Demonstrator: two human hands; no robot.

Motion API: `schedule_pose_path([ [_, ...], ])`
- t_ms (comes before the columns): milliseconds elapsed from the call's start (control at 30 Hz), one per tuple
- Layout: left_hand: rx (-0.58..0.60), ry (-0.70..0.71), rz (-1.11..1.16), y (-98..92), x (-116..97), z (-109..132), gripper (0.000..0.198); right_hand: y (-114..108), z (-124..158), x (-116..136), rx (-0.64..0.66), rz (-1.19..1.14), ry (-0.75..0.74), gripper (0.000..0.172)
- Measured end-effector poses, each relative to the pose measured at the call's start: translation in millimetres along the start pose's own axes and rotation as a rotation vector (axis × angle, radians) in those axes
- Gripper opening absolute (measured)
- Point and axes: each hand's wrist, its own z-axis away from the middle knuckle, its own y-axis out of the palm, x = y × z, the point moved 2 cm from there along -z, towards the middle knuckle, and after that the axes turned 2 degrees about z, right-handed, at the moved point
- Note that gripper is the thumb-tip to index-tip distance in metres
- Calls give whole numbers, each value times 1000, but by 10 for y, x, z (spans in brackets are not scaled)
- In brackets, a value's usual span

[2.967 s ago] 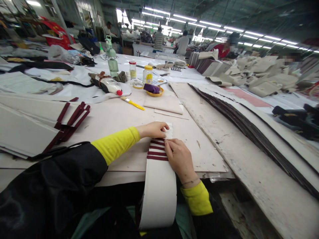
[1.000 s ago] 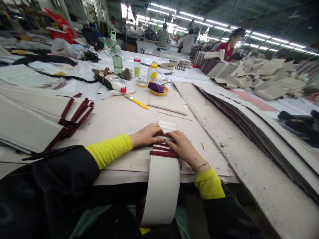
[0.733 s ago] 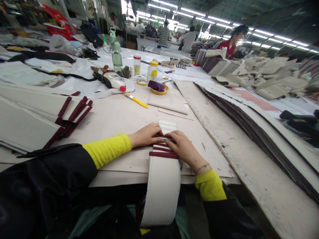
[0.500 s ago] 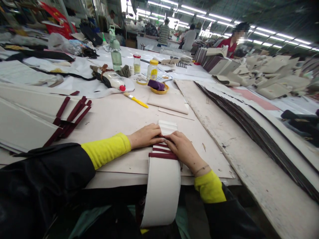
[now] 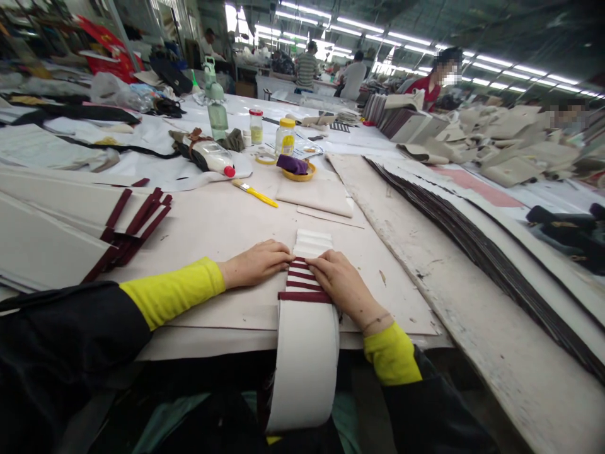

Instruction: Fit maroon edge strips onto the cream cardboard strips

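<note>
A fanned stack of cream panels with maroon edging (image 5: 302, 275) lies in front of me, its long end (image 5: 305, 362) curving down over the table edge. Pale bare ends (image 5: 314, 239) show beyond the maroon bands. My left hand (image 5: 259, 261) is closed, with its fingertips at the left end of the farthest maroon band. Across the stack, my right hand (image 5: 341, 282) is also closed, thumb and fingers gripping the right side of the same band. The fingertips partly hide the edging.
More maroon-edged panels (image 5: 61, 208) lie at left. Beyond my hands are a yellow-handled brush (image 5: 258, 194), a yellow dish (image 5: 299, 174) with purple cloth (image 5: 293, 164), jars (image 5: 285, 137) and bottles. Long dark-edged sheets (image 5: 472, 246) are stacked at right. People work farther back.
My left hand has moved left, from the middle of the band to its left end, uncovering the maroon edging. My right hand stays at the right side.
</note>
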Motion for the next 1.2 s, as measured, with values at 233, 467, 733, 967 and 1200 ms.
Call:
schedule_pose_path([
  [233, -63, -409, 54, -39, 152, -346, 27, 76, 78, -25, -109, -93, 70, 25],
  [467, 2, -481, 105, -52, 167, -573, 25, 46, 112, 3, -135, -115, 72, 25],
  [733, 66, -471, 409, -110, -20, -694, 38, 49, 195, 65, -119, -54, 68, 32],
  [967, 255, -313, 226, 19, -142, -1027, 38, 58, 173, 71, -137, -36, 65, 27],
  [1200, 191, -217, -1, 124, -184, -958, 30, 47, 233, 62, -210, -2, 251, 19],
])
